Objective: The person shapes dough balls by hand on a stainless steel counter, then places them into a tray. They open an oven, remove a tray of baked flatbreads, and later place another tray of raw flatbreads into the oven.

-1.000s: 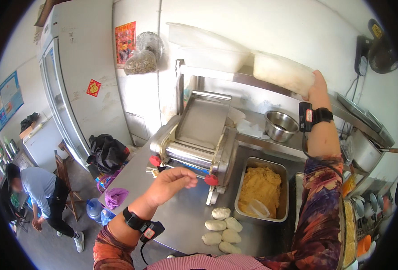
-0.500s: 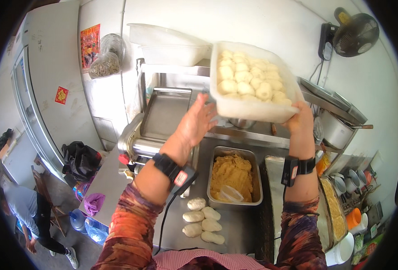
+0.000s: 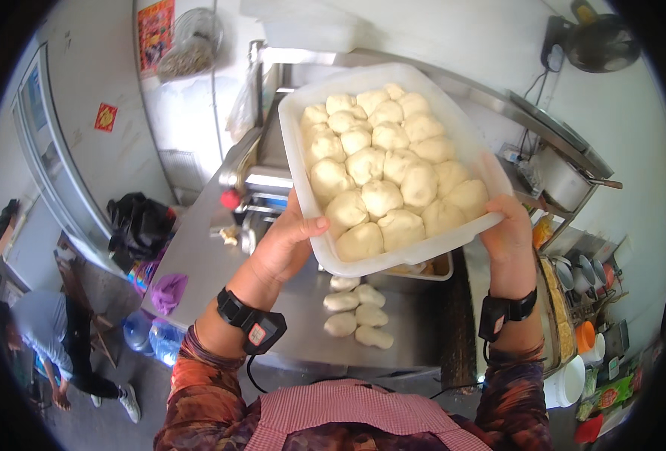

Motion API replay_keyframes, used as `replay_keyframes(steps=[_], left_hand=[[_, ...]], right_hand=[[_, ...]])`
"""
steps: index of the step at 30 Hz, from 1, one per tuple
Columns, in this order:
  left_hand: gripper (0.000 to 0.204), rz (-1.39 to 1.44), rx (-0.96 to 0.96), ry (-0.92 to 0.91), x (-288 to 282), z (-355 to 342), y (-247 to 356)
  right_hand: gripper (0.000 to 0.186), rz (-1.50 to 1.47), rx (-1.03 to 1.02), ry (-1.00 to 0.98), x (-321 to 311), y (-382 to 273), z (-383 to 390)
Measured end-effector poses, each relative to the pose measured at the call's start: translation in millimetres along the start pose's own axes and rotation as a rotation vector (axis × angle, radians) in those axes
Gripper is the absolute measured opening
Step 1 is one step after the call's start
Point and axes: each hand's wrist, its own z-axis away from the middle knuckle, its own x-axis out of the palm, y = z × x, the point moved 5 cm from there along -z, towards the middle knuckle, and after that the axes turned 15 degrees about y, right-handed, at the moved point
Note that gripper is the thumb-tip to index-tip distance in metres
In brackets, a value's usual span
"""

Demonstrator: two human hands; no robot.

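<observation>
Between my two hands hangs a white plastic tub (image 3: 291, 161), tilted so that its many pale dough balls (image 3: 382, 198) face me. My left hand (image 3: 288, 239) grips the near left rim, its thumb over the edge. On the right corner my right hand (image 3: 507, 219) is closed round the rim, its fingers partly hidden beneath. Several oblong dough pieces (image 3: 371, 316) lie on the steel worktop below the tub. A metal pan (image 3: 443, 267) is mostly covered by the tub, so its contents barely show.
At the left stands a steel machine with a red knob (image 3: 230, 198). A steel shelf (image 3: 491, 94) runs along the back wall, with a large pot (image 3: 562, 180) at right. A long filled tray (image 3: 560, 316) lies at far right. A person (image 3: 47, 338) bends over at lower left.
The tub has come down from the shelf height toward me and to the left. My left hand, open and apart from it before, now grips its rim.
</observation>
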Motion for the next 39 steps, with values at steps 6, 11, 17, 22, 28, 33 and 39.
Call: replay_keyframes(steps=[6,11,17,22,28,33,39], left_hand=[[0.102,-0.052,-0.004,0.058,-52.0,152.4,84.9],[0.095,-0.110,-0.067,0.212,-117.8,204.4,98.9],[0.085,0.089,-0.155,0.393,-202.7,272.0,63.3],[0.078,0.277,-0.310,0.538,-256.9,307.3,-1.1],[0.073,0.374,-0.336,0.477,-278.6,268.7,-71.8],[0.065,0.285,-0.527,0.598,-271.6,178.7,-120.9],[0.059,0.480,-0.398,0.292,-251.4,179.3,-147.9]], right_hand=[[0.078,0.050,0.095,-0.145,101.7,21.5,112.4],[0.072,0.096,0.149,-0.263,161.0,78.6,133.0],[0.072,0.140,0.458,-0.414,199.1,191.8,140.1],[0.066,0.324,0.578,-0.375,223.9,236.4,165.2],[0.065,0.472,0.444,-0.474,232.9,248.1,145.8],[0.069,1.079,-0.548,-0.923,249.8,229.0,143.9],[0.051,1.251,-1.053,-1.436,186.9,303.0,210.4]])
